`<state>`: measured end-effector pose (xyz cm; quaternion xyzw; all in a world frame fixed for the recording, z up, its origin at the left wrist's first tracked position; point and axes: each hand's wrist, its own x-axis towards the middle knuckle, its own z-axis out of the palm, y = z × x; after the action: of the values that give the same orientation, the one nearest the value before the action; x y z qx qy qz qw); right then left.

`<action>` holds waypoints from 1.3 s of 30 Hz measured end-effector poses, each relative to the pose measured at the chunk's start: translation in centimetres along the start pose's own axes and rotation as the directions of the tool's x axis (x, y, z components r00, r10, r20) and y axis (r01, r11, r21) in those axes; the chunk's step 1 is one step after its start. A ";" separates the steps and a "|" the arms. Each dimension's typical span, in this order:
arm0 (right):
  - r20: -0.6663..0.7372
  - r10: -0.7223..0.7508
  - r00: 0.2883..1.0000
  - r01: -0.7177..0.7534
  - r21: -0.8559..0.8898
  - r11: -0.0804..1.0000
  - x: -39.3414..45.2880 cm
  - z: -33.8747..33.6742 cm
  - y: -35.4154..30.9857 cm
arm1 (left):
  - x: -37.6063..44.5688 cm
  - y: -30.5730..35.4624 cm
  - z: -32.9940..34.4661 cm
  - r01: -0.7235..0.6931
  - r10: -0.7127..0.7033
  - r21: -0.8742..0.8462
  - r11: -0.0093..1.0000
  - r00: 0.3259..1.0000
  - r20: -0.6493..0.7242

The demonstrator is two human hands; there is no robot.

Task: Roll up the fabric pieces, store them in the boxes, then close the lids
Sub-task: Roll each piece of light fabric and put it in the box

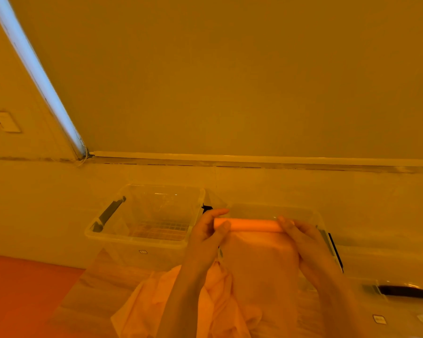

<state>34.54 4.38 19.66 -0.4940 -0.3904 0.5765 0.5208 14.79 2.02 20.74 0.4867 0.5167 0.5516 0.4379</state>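
Both hands hold a thin pale fabric piece [257, 259] up above the table, its top edge wound into a tight roll [250, 225]. My left hand [209, 234] pinches the roll's left end and my right hand [300, 240] grips its right end. The unrolled part hangs down between my forearms. More loose fabric [171, 301] lies bunched on the table beneath. A clear plastic box [132, 236] with a dark latch handle stands open at centre left. A second clear box [320, 223] sits behind my hands, mostly hidden.
A clear lid [401, 311] with a dark handle lies at the lower right. A wall with a ledge runs behind the boxes. An orange surface [22, 289] fills the lower left corner beside the wooden tabletop [100, 284].
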 end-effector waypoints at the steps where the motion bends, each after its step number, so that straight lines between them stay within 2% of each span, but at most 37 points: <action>1: 0.004 -0.013 1.000 0.013 0.006 1.000 0.0 0.0 -0.1 | 0.0 0.0 0.0 0.017 -0.017 -0.019 1.000 1.000 -0.002; 4: 0.054 -0.036 0.998 0.032 0.076 0.997 -0.2 -0.1 -0.4 | 0.0 0.2 0.2 0.088 -0.088 -0.072 0.993 0.996 0.002; 9: 0.148 -0.083 0.986 0.062 0.137 0.989 -0.3 -0.3 -0.5 | 0.1 0.1 -0.1 0.084 -0.083 0.015 0.996 0.996 -0.016; 15: 0.164 -0.093 0.982 0.094 0.003 0.996 -0.4 -0.5 -0.3 | 0.1 0.5 -0.1 0.094 -0.095 -0.026 0.995 0.995 -0.024; 19: 0.172 -0.072 0.983 0.075 -0.013 0.997 -0.5 -0.6 -0.3 | 0.0 0.5 0.0 0.104 -0.109 -0.080 0.991 0.992 -0.064; 24: 0.096 -0.110 0.989 0.114 -0.041 0.993 -0.9 0.3 -0.5 | 0.0 0.6 0.3 0.086 -0.085 0.005 0.996 0.989 -0.124; 27: 0.050 -0.107 0.993 0.112 -0.092 0.989 -0.7 0.3 -0.2 | 0.0 0.7 0.3 0.114 -0.116 -0.028 0.993 0.986 -0.115; 30: 0.092 -0.069 0.993 0.072 -0.040 0.997 -0.5 0.2 0.0 | 0.0 0.7 0.2 0.128 -0.133 -0.052 0.990 0.984 -0.117; 34: 0.202 -0.111 0.973 0.111 0.014 0.994 -0.9 0.1 -0.2 | 0.0 0.9 0.0 0.117 -0.122 -0.047 0.992 0.985 -0.118; 39: 0.194 -0.093 0.977 0.104 -0.045 0.994 -1.1 0.0 -0.3 | -0.2 1.0 -0.1 0.122 -0.125 -0.032 0.992 0.986 -0.109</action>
<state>34.59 3.29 20.14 -0.4305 -0.4784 0.5839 0.4948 14.75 1.70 21.70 0.4170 0.5622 0.5561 0.4480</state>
